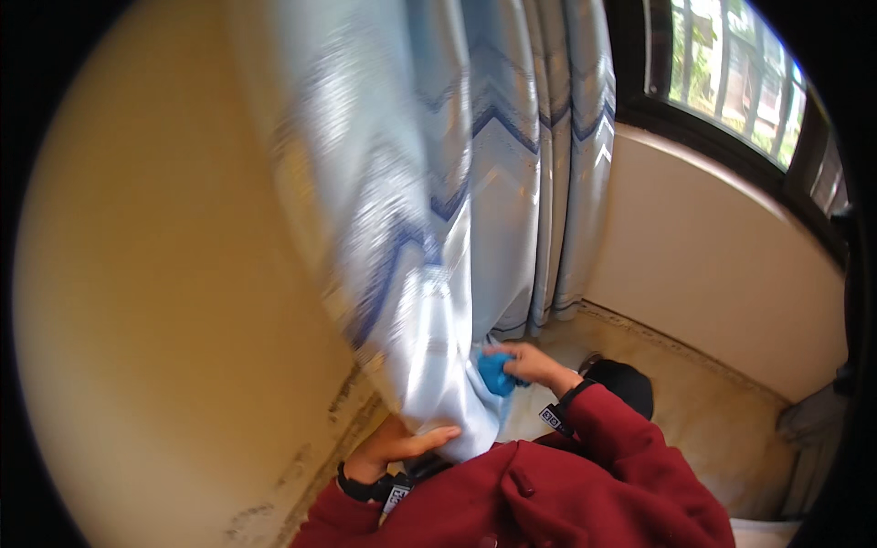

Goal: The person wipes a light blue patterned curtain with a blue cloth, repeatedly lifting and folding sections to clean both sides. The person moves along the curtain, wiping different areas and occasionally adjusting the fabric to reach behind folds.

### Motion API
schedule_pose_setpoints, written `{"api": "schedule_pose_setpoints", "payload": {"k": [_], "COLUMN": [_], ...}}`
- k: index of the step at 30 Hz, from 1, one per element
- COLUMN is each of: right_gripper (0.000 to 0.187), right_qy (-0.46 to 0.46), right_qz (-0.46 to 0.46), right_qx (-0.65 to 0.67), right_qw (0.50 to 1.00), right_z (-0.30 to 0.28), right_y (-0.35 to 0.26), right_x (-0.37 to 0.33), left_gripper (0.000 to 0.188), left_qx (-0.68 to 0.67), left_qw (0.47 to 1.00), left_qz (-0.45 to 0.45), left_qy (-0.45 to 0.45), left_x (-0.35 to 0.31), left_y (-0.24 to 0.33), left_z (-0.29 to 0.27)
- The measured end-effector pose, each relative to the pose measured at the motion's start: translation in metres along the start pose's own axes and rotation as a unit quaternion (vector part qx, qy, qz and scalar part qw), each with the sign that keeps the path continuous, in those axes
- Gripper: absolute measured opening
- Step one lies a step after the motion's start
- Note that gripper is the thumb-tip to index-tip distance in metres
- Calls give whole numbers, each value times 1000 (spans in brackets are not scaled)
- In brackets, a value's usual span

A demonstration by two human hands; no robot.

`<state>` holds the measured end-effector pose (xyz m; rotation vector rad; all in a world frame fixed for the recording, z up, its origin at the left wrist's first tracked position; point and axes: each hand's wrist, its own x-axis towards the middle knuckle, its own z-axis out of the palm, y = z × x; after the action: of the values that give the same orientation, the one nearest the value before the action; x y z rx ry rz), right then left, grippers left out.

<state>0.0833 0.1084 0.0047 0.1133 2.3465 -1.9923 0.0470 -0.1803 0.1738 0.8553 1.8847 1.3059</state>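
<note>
A long light-blue and silver curtain (498, 183) with dark blue zigzag bands hangs in front of me in deep folds. My left hand (397, 446) grips its lower part close to my body, the thumb lying over the fabric and the other fingers mostly hidden beneath. In my right hand (532, 362) is a bunched bright blue cloth (496, 372), closed in the fingers and held against or very near the curtain's lower right side. Whether the cloth touches the fabric is hard to tell.
A yellowish wall (174, 274) runs along the left, with dark stained patches near its base. At the right stand a white wall (722, 237) and a dark-framed window (731, 82) with bars. Below lies a pale tiled floor (713, 420). A dark shoe or knee-like shape (623, 385) shows beyond my right arm.
</note>
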Motion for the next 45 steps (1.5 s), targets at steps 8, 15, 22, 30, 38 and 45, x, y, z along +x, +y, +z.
{"api": "schedule_pose_setpoints", "payload": {"k": [8,15,22,30,38,45], "right_gripper": [51,14,43,45,42,49], "right_qy": [227,362,353,466,605,519], "right_qz": [-205,-91,-85,-44,-145,-385], "right_qx": [-75,49,48,45,-128,-444], "right_qw": [949,927,931,883,772,621], "right_z": [-23,-46,-46,-77,-167,-123], "right_y": [-181,-183,-174,-177,-212,-319], "right_x": [-66,-125,-192,-241,-253,-134], "left_gripper": [31,35,84,51,45,36], "left_qx": [254,115,167,-44,-58,63], "left_qw": [934,946,837,979,981,944], "left_qz": [248,300,367,175,176,243], "left_qy": [33,-46,371,-99,-64,-213], "left_x": [115,129,223,231,151,119], "left_y": [-11,-10,-26,-42,-44,-29], "left_z": [110,93,29,97,76,120]}}
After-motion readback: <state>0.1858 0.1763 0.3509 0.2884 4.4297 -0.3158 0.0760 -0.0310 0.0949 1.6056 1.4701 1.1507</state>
